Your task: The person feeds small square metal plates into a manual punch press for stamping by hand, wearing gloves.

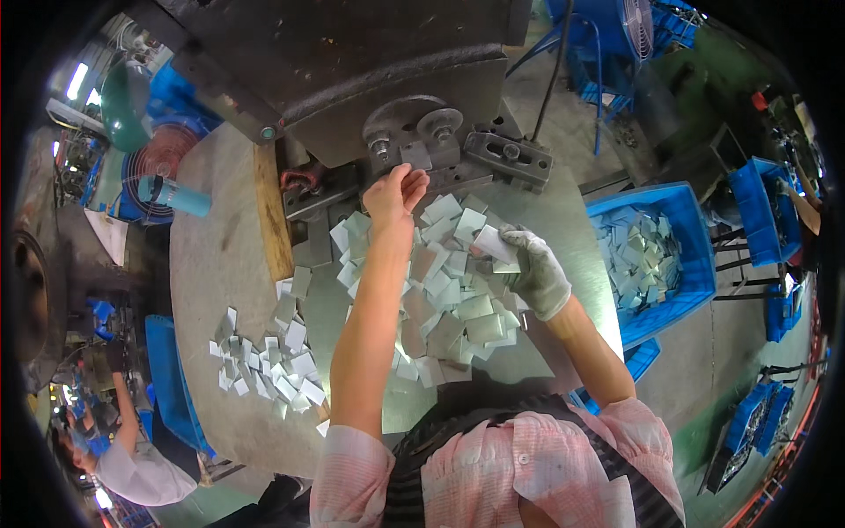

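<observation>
My bare left hand (393,195) reaches up to the press tooling (431,128). Its fingers are bent and slightly apart, with the tips by the near edge of a small flat metal plate (415,157) lying in the tooling. Whether they touch that plate is hard to make out. On my right hand (539,275) is a pale work glove, and its fingers are closed on another metal plate (495,245), held tilted over the pile. Between and below both hands spreads a heap of loose metal plates (449,304) on the metal table.
A smaller pile of metal pieces (268,365) lies on the table's left side, beside a wooden strip (271,211). A blue bin (701,286) of plates stands at the right. The dark press body (387,53) overhangs the far side. Another person (145,471) works at far left.
</observation>
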`<state>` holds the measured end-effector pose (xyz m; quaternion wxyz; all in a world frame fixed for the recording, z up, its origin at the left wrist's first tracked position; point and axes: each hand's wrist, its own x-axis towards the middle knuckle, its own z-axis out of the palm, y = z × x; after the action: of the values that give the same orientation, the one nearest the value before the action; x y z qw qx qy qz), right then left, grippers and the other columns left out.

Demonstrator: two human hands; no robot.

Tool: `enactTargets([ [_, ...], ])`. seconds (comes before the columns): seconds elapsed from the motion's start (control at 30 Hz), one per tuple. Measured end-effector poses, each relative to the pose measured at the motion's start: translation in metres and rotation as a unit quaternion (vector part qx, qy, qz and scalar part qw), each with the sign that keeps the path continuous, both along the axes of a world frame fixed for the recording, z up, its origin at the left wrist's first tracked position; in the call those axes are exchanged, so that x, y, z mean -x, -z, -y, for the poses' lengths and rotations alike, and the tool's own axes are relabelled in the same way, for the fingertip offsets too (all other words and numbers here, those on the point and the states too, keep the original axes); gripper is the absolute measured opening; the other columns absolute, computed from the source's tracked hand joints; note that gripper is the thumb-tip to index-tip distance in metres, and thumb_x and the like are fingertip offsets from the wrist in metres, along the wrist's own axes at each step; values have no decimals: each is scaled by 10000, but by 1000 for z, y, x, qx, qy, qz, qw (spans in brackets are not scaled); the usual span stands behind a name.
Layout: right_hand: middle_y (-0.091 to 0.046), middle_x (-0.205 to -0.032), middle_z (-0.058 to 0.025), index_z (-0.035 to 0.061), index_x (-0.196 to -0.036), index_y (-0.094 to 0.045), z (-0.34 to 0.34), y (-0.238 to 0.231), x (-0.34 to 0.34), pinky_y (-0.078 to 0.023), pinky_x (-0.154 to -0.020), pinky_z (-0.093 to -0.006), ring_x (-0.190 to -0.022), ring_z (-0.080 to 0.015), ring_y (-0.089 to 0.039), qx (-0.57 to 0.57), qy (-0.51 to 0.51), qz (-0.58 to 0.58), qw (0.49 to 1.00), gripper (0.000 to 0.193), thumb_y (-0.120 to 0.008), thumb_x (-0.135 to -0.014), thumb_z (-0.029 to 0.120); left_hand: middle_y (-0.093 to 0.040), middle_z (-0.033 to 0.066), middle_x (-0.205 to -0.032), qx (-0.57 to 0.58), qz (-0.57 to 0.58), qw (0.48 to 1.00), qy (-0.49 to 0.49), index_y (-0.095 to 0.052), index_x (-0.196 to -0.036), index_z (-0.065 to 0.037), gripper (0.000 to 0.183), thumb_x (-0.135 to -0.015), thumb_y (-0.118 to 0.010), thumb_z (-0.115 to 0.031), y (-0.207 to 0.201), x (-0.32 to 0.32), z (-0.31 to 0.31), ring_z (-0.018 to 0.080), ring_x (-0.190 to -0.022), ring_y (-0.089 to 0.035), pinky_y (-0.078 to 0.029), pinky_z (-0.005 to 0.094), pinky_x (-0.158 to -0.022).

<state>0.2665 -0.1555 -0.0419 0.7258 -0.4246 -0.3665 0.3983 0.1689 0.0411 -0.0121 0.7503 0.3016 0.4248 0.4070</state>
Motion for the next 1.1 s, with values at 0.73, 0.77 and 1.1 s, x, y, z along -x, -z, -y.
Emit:
enactTargets([
  [0.73,-586,-1133,-127,53,-1107,-522,-13,-15,-20,-507,-872,-420,-1013,-256,-599,112,-103,-451,879,295,-477,-921,278,-556,41,-853,-525,-504,651,213,-597,-903,-46,291,-685,-743,-173,-7,141,66,183,-745,-567,-477,297,-625],
  [0.77,-582,-1136,-126,54,-1133,-506,-18,-14,-20,-493,-894,-434,-1027,-254,-591,128,-97,-452,877,320,-493,-916,289,-542,47,-910,-578,-520,593,208,-598,-916,-42,315,-668,-747,-168,-5,145,71,196,-813,-567,-485,314,-662],
  [1.1,-587,-1143,-111,110,-1185,-498,-119,-43,4,-466,-809,-427,-961,-243,-601,247,-49,-327,911,403,-543,-895,385,-530,67,-829,-674,-529,454,245,-603,-832,-37,151,-740,-649,-147,-2,138,61,215,-692,-571,-488,331,-534],
])
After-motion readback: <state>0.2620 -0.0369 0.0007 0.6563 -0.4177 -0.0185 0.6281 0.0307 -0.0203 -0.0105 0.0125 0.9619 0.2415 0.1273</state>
